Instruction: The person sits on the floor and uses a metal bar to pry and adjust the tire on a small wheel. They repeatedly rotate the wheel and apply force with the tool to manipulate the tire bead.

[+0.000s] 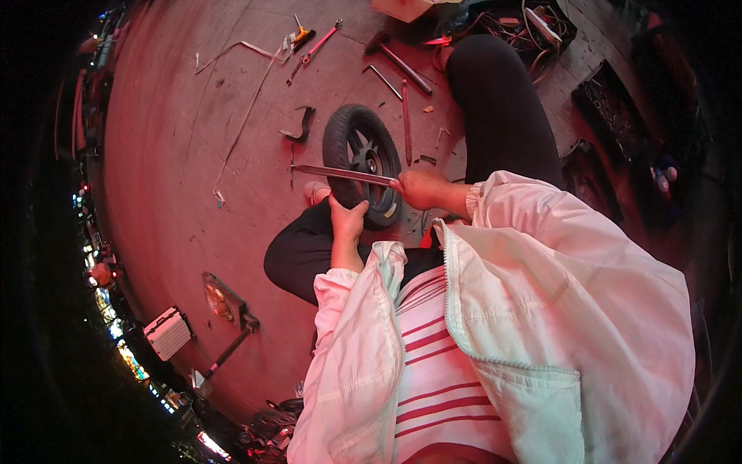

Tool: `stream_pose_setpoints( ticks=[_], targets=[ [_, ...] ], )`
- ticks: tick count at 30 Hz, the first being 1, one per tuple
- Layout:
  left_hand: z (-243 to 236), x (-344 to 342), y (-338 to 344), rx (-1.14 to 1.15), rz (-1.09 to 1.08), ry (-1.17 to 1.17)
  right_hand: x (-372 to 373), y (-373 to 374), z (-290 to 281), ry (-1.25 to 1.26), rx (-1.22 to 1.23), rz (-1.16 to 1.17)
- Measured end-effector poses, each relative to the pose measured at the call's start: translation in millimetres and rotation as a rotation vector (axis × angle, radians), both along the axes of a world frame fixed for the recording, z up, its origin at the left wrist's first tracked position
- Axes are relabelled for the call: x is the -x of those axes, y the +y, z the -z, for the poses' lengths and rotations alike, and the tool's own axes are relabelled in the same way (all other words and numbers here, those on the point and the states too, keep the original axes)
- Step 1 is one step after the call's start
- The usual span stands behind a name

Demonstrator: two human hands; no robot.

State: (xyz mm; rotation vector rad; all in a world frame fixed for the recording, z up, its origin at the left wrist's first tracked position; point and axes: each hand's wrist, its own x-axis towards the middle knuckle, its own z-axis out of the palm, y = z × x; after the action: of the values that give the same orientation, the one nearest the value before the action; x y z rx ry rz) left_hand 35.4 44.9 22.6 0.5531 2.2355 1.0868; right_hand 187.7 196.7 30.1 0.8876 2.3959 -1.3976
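A small spoked wheel with a black tyre (335, 147) stands tilted on the ground between my legs. My left hand (348, 220) grips the near edge of the tyre, thumb on its side. Closed in my right hand (421, 190) is a long flat metal tyre lever (340, 172). The lever reaches leftward across the wheel, its far end past the tyre's left edge. Whether its middle touches the tyre I cannot tell. Left of the wheel lies a black curved piece (303, 125).
Beyond the wheel lie a hammer (405, 68), a second long bar (407, 124), a thin rod (384, 83) and a red wrench (323, 42). A box of tangled cables (568, 31) is at the far right. A white case (168, 334) stands at the near left.
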Motion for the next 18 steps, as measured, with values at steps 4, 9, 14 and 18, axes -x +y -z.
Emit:
stream_pose_setpoints(
  ticks=[4,9,14,18],
  targets=[
    [-5,-1,2,-0.009,-0.022,-0.061,1,5,0,0.012,-0.002,0.016],
    [-4,1,2,-0.028,-0.018,-0.034,-1,4,-3,-0.034,-0.034,-0.038],
    [5,3,2,-0.061,-0.006,-0.037,-1,5,1,-0.003,-0.008,0.021],
    [2,2,2,-0.083,-0.028,-0.068,-6,8,-27,0.149,0.008,0.060]
  ],
)
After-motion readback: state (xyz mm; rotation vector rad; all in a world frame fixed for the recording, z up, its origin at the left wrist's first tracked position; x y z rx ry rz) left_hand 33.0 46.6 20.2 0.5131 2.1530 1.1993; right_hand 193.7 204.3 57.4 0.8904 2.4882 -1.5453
